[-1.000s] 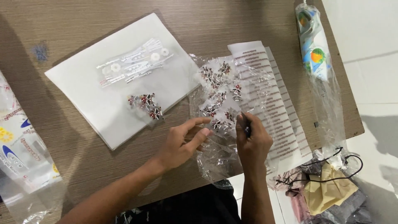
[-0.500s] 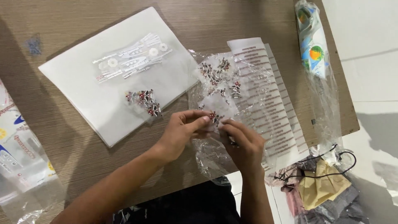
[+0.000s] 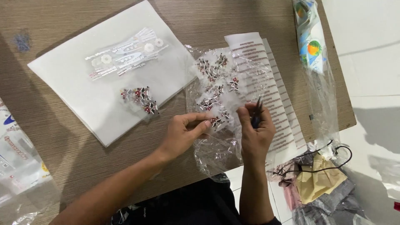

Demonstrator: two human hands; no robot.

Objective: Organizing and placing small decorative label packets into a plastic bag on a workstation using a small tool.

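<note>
While the left hand (image 3: 183, 135) pinches one small red-and-black charm (image 3: 215, 121) steady, the right hand (image 3: 255, 133) grips dark tweezers (image 3: 256, 114) just beside it — clear plastic sheet (image 3: 216, 146) underneath catches loose charms.

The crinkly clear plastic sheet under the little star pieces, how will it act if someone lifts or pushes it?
The clear plastic sheet is wrinkled and bunched near the table edge, so it is probably floppy and would sag if lifted. It looks thin, so likely very light and apt to slide on the wooden table. The small star pieces lie loose on it and may scatter.
</note>
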